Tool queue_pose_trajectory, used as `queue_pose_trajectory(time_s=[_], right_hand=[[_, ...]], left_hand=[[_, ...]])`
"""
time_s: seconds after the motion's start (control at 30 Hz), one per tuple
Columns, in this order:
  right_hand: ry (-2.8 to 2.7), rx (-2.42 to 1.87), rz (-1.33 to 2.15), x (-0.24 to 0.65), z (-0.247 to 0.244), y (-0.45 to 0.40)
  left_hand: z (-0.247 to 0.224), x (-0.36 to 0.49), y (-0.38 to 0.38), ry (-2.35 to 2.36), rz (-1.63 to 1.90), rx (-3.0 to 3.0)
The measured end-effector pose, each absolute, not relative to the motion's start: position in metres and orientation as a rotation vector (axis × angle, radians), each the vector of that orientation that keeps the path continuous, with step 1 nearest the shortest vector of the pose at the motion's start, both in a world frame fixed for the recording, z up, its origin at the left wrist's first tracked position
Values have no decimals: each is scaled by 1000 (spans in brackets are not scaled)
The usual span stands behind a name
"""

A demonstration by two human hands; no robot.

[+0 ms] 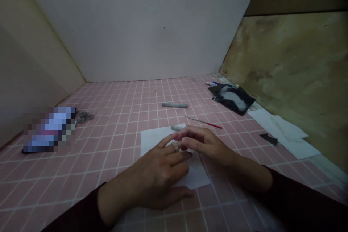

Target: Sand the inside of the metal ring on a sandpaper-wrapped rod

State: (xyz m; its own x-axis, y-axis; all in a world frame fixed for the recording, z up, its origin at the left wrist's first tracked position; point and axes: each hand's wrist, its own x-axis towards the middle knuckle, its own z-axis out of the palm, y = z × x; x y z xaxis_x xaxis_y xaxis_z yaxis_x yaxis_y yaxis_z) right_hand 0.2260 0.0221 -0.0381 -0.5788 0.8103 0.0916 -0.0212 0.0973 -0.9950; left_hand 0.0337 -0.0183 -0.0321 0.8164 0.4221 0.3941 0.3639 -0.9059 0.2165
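In the head view, the person's left hand [153, 175] lies palm down at lower centre of the frame, fingers apart and spread fairly wide, its heel and fingers over a sheet of white paper [194, 174]. A pale tan ring [175, 146] with a ridged, wound-looking surface sits on one finger of this hand; its exact material is too small to tell. The right hand [205, 145] comes in from the right, its fingers drawn together in a narrow pinch with the fingertips [181, 136] at or just beside the ring. Whether they hold anything small cannot be told. The paper lies square-cornered at the centre of a pink tiled surface [108, 159], and a short grey stick [176, 128] rests at its upper edge. Above it lie a longer grey stick [174, 105] and a thin needle tool with a red handle [205, 124]. At the upper right is a black and white packet [233, 98], with loose white sheets [284, 134] and a small black piece [268, 139] lower right. Small grey rings [85, 116] lie at left, beside a pixelated object [49, 129].
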Motion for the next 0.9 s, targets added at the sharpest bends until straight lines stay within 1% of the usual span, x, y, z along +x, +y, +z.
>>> queue_pose_trajectory(time_s=[0.13,0.43,0.8,0.9], right_hand=[[-1706,-697,1656,226,-37,19],[-1623,-628,1777,225,-41,18],[-1642,-644,1742,224,-40,17],[-1667,-647,1686,224,-38,17]], left_hand=[[-32,34,-19,673,612,2882],[-34,35,-20,664,613,2878],[-32,36,-22,688,587,2878],[-31,36,-21,677,565,2872]])
